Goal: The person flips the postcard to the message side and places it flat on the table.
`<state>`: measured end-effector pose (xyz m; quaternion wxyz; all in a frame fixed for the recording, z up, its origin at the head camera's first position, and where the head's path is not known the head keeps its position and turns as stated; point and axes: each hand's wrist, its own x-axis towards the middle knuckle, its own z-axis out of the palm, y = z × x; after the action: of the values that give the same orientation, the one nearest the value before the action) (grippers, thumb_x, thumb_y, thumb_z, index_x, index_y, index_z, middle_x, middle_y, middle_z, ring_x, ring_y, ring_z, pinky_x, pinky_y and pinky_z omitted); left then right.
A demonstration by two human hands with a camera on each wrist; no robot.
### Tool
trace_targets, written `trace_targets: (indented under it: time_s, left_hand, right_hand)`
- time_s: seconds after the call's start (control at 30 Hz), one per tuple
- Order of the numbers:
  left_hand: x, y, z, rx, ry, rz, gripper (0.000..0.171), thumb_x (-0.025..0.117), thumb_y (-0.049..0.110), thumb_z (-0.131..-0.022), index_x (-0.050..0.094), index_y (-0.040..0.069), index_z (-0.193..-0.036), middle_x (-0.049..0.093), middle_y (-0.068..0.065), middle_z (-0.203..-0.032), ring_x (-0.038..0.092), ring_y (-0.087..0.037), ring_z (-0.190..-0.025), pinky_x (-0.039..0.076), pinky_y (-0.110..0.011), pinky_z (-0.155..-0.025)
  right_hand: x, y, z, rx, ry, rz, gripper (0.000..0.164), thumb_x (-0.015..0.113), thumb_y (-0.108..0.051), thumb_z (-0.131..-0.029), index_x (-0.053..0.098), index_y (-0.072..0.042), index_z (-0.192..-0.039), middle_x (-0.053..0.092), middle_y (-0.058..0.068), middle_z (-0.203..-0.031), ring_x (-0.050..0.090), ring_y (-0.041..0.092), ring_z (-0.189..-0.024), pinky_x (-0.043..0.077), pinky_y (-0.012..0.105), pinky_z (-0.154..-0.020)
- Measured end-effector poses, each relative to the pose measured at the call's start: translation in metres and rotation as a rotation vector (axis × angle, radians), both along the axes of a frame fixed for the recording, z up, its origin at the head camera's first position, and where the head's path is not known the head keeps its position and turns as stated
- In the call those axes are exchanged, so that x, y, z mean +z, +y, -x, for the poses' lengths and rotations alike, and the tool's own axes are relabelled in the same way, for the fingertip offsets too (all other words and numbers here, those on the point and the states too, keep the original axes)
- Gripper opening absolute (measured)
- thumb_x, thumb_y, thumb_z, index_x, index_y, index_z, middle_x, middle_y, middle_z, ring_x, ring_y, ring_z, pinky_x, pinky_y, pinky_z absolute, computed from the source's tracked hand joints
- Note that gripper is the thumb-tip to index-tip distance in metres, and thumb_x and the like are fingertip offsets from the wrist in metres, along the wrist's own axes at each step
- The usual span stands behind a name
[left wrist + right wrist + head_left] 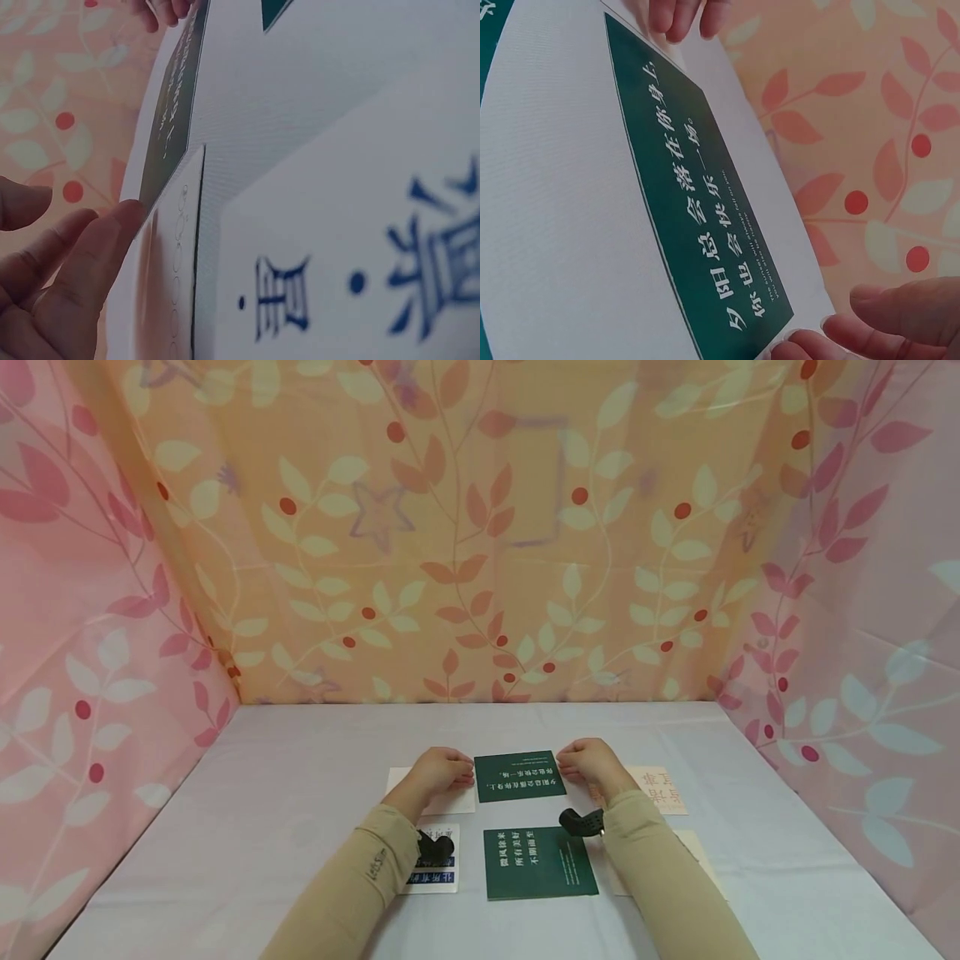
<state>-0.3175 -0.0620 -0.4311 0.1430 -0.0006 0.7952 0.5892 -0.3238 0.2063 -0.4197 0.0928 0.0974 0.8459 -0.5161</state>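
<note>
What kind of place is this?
Probably a curtained booth for tabletop work: leaf-patterned cloth hangs round three sides of a white-covered table, where printed cards lie.

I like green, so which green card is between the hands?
The far green card, with the left hand and right hand at its ends; the other green card lies nearer the camera.

Tan long sleeves (pixel 671 872); dark lettering (pixel 377 860) near left cuff (pixel 397 835); black rounded wrist device (pixel 581 822) per arm.
</note>
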Motion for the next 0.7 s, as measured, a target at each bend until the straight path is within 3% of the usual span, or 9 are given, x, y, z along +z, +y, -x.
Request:
trace_targets:
  time_s: [0.23, 0.7]
  left_hand:
    - [-0.0033, 0.0012, -0.0007, -0.010, -0.010, 0.051, 0.021, 0.055, 0.013, -0.089, 0.064, 0.000, -0.103, 0.067, -0.008, -0.087, 0.065, -0.015, -0.078, 0.052, -0.026, -0.068]
    - [-0.0056, 0.0019, -0.0037, 0.001, -0.022, 0.018, 0.020, 0.056, 0.015, -0.090, 0.063, 0.000, -0.101, 0.064, -0.010, -0.089, 0.065, -0.016, -0.080, 0.054, -0.026, -0.069]
  right_hand:
    - [-0.0038, 0.0017, 0.0001, -0.003, -0.003, 0.046, 0.020, 0.055, -0.008, -0.089, 0.061, 0.007, -0.101, 0.064, 0.016, -0.094, 0.063, 0.019, -0.079, 0.054, 0.031, -0.074]
    - [-0.0055, 0.0024, -0.0029, -0.049, -0.045, 0.167, 0.022, 0.057, -0.007, -0.088, 0.057, 0.009, -0.104, 0.063, 0.020, -0.095, 0.064, 0.021, -0.079, 0.054, 0.032, -0.076]
